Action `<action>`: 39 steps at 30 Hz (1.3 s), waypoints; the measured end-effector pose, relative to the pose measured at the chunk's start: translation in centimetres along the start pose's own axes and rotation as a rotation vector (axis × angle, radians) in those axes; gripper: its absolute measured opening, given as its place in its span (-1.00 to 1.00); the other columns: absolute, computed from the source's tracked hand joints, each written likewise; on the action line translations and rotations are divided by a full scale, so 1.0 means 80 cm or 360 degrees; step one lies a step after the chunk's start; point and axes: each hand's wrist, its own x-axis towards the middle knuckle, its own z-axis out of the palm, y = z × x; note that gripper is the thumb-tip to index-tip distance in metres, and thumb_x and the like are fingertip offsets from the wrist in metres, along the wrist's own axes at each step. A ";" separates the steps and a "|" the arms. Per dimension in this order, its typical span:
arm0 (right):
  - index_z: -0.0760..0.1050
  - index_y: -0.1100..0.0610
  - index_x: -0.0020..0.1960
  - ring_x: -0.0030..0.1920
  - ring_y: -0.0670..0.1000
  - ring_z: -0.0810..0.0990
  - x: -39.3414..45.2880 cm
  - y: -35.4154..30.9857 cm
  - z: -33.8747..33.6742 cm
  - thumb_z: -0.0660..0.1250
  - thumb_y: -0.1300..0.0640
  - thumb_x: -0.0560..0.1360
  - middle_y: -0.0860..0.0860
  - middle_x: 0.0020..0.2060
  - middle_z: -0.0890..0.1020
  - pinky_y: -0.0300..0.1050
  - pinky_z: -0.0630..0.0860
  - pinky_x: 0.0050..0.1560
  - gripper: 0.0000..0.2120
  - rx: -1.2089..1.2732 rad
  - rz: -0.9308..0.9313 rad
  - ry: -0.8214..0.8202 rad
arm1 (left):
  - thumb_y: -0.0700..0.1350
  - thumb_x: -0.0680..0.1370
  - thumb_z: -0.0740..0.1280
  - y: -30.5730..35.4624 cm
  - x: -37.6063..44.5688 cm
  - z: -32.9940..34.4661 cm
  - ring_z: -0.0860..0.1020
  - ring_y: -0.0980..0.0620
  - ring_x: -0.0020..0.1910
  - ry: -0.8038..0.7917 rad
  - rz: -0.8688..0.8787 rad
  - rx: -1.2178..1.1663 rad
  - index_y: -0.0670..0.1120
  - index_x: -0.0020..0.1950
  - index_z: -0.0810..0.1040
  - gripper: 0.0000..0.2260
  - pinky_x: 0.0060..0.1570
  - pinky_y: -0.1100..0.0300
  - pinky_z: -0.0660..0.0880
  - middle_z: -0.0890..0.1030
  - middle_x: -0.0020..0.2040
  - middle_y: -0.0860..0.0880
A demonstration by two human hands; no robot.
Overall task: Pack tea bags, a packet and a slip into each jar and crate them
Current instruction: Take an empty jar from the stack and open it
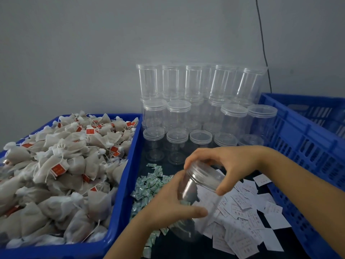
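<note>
Item in hand: one clear plastic jar [194,186], tilted with its threaded mouth up and toward the right, held over the dark work surface [186,245] between the two supply heaps; it looks empty, though the blur on its lower half leaves that uncertain. Left hand [173,204]: fingers and thumb wrapped round the jar body, thumb lying along its lower side. Right hand [224,165]: fingers arched over the jar's clear lid [203,171], thumb hooked under the rim at the near side, so the grip is on the lid and not the body. Step judged in progress: unscrewing the lid to open the jar for filling. To do it well: keep the left hand firm low on the body so thin plastic does not flex at the threads, turn only the lid, and lift it straight off once free. Stock to hand: tea bags [61,165] with red tags, heaped in the blue tub [128,176] at left; small green-and-white packets [149,186] piled just beside the tub; white printed slips [240,208] scattered under and right of the jar. Reserve: lidded empty jars [186,113] stacked in tiers against the wall. Destination: blue slatted crate [302,152] at right, contents not visible from here. Caution: the lid, once off, needs a spot clear of the loose slips.
</note>
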 end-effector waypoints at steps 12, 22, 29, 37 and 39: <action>0.32 0.00 0.18 0.16 0.10 0.63 0.037 0.086 0.003 0.54 0.07 0.22 0.20 0.33 0.48 -0.06 0.59 0.18 -0.39 0.1304 -0.0057 0.1386 | 0.25 0.11 0.59 -0.011 0.001 -0.003 0.56 0.19 0.14 0.0647 0.0013 -0.0408 0.27 0.32 0.27 -0.13 0.06 0.21 0.53 0.55 0.22 0.16; 0.32 0.06 0.14 0.13 0.01 0.44 0.144 0.176 0.103 0.62 -0.06 0.31 -0.02 0.12 0.39 -0.19 0.36 -0.05 -0.40 0.0678 0.0791 0.1637 | -0.01 0.20 0.62 -0.032 0.008 -0.004 0.37 0.55 0.06 0.1159 0.0004 -0.0127 0.27 0.32 0.21 -0.16 -0.14 0.55 0.34 0.38 0.18 0.33; 0.29 0.00 0.05 0.18 0.05 0.47 0.161 0.175 0.109 0.53 -0.23 0.33 -0.02 0.12 0.46 0.00 0.35 0.19 -0.45 0.0068 0.1120 0.1465 | -0.08 0.22 0.63 -0.036 0.004 -0.007 0.35 0.46 0.18 0.1174 -0.0010 -0.0024 0.44 0.23 0.19 -0.16 0.05 0.52 0.35 0.33 0.17 0.44; 0.34 0.04 0.40 0.38 0.11 0.38 0.162 0.174 0.098 0.46 -0.29 0.38 0.05 0.34 0.48 0.03 0.29 0.31 -0.27 -0.0098 0.1347 0.1193 | -0.04 0.20 0.64 -0.028 0.007 -0.006 0.31 0.05 0.37 0.1158 -0.0104 0.0008 0.25 0.41 0.21 -0.08 0.33 -0.11 0.36 0.31 0.36 0.13; 0.36 0.04 0.43 0.39 0.10 0.40 0.155 0.157 0.090 0.43 -0.25 0.44 0.03 0.35 0.48 0.00 0.33 0.30 -0.32 -0.0044 0.1201 0.1310 | -0.03 0.20 0.64 -0.025 0.006 -0.006 0.30 0.08 0.37 0.1175 -0.0112 0.0029 0.30 0.37 0.20 -0.10 0.35 -0.09 0.35 0.31 0.34 0.15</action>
